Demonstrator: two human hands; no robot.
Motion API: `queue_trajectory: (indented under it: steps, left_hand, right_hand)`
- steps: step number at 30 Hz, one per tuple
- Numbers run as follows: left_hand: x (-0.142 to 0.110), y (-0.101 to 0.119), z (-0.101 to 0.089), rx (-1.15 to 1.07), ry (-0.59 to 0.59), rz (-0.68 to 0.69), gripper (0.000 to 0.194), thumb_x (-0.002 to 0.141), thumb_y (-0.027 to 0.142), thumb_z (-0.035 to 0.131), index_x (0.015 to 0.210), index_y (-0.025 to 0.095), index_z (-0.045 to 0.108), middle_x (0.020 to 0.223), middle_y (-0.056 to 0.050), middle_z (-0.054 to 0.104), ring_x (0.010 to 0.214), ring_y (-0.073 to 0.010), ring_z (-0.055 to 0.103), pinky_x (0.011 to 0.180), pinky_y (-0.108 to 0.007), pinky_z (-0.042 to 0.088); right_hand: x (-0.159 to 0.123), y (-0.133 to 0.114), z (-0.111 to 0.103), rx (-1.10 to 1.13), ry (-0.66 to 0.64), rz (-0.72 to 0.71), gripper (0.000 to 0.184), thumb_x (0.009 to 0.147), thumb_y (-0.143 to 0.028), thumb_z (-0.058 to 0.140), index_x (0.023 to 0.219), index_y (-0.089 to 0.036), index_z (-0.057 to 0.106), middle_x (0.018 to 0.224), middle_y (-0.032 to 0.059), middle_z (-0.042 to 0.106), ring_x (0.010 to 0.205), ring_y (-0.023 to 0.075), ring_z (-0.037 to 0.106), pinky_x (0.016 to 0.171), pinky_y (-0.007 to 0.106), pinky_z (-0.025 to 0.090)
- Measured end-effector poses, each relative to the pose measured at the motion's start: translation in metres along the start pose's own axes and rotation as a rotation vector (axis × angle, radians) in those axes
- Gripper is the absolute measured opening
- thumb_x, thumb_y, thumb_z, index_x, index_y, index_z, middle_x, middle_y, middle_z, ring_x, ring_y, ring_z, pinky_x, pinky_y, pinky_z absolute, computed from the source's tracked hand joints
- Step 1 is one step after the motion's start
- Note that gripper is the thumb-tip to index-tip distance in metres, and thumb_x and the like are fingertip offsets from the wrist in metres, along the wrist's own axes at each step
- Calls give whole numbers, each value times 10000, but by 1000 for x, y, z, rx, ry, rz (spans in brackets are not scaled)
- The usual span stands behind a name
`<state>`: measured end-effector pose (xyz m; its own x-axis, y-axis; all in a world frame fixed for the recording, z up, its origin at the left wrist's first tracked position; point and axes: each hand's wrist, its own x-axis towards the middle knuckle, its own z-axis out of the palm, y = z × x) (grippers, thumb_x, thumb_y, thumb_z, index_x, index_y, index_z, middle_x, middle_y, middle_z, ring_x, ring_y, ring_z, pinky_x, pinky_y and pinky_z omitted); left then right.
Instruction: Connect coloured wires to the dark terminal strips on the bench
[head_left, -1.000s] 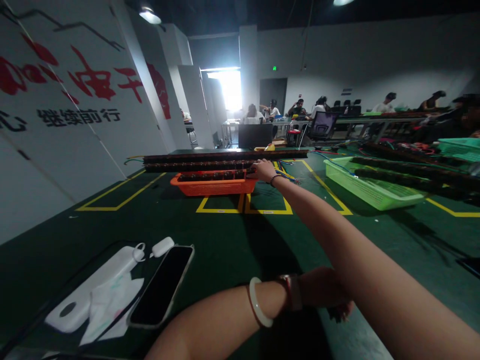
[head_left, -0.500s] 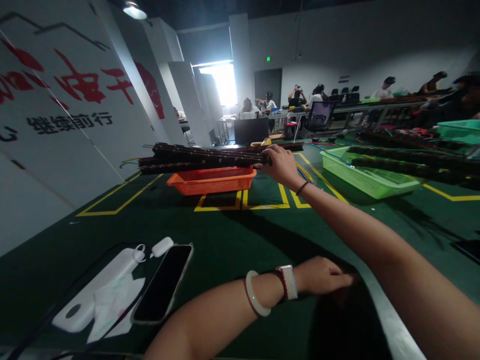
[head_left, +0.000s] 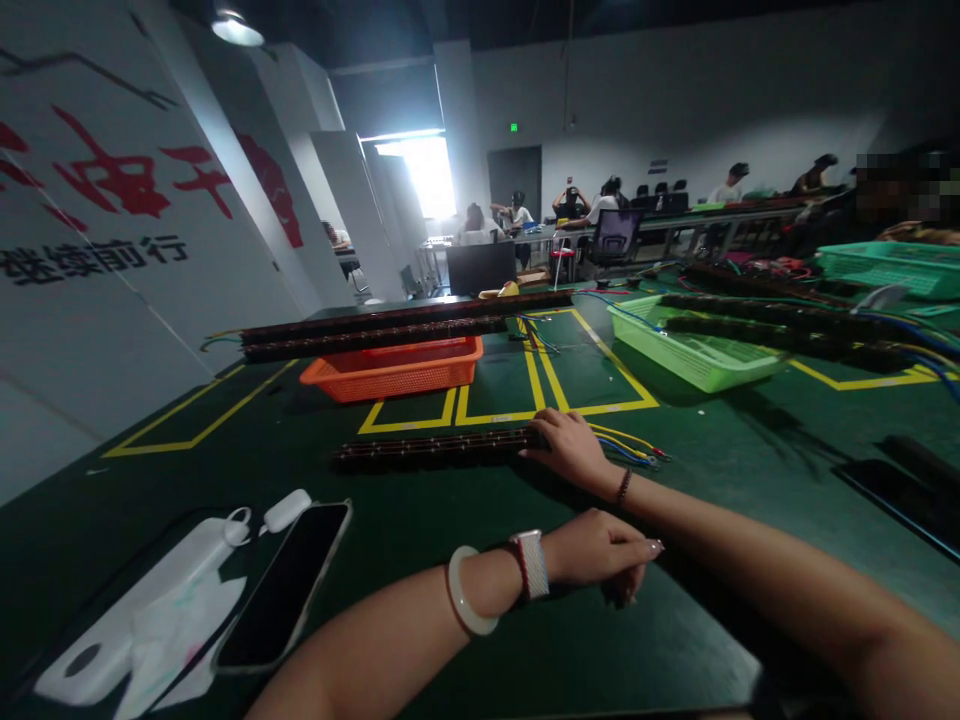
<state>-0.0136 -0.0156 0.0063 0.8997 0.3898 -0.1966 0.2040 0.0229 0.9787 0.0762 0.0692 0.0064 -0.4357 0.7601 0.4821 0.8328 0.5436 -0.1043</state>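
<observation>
My right hand (head_left: 571, 450) is closed around the right end of a long dark strip (head_left: 431, 447) dotted with small shiny points. Yellow and blue wires (head_left: 626, 450) with end terminals come out past the hand on the right. The strip lies low over the green table, in front of the orange basket (head_left: 390, 372); whether it touches the tabletop I cannot tell. Closer to me, my left hand (head_left: 596, 548) hovers by the table's near edge, thumb stretched out and fingers loosely bent, nothing visible in it. More dark strips (head_left: 375, 335) rest across the orange basket.
A light green basket (head_left: 701, 350) with dark strips across it stands to the right, a teal basket (head_left: 892, 268) beyond. A phone (head_left: 285, 590) and a white device (head_left: 142, 610) with a cord lie at left. Yellow tape (head_left: 495, 415) marks the tabletop. People sit at far tables.
My right hand has brought one dark strip from above the orange basket down toward me. My left hand has shifted slightly left, and the view has turned a little to the right.
</observation>
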Motion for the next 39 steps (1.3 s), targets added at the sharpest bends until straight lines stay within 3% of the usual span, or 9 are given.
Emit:
queue_trajectory:
  steps: [6, 9, 14, 24, 39]
  left_hand:
    - [-2, 5, -1, 27, 13, 5, 563, 775, 662, 442, 585, 138, 526, 529, 1, 535, 479, -94, 518, 528, -236, 420]
    - [-2, 4, -1, 6, 6, -27, 555, 782, 657, 439, 600, 140, 525, 549, 1, 541, 500, -99, 531, 556, -249, 431]
    - [0, 4, -1, -7, 29, -78, 539, 773, 652, 461, 595, 145, 504, 553, 8, 537, 513, -100, 534, 560, -246, 430]
    - [-1, 3, -2, 5, 28, -71, 538, 817, 622, 415, 615, 134, 518, 556, -4, 555, 479, -88, 522, 528, -232, 423]
    - [-2, 4, -3, 6, 35, -80, 537, 816, 618, 421, 603, 134, 517, 555, -5, 553, 489, -87, 526, 521, -224, 422]
  right_hand:
    - [-8, 26, -28, 125, 63, 6, 567, 829, -563, 521, 1262, -197, 506, 1198, 126, 553, 1078, 266, 520, 922, 411, 394]
    - [-29, 56, -39, 217, 41, 65, 479, 847, -525, 516, 1205, -209, 552, 1129, 111, 585, 1019, 248, 552, 886, 393, 429]
    - [-59, 90, -32, 327, -71, 145, 388, 844, -517, 524, 1021, -198, 657, 971, 87, 653, 892, 227, 594, 816, 363, 454]
    - [-58, 102, -26, 363, -124, 74, 370, 890, -432, 485, 1069, -158, 655, 980, 109, 650, 883, 200, 585, 798, 342, 452]
    - [-57, 105, -18, 325, -126, 82, 373, 882, -459, 495, 1031, -160, 663, 933, 98, 653, 843, 196, 578, 758, 326, 452]
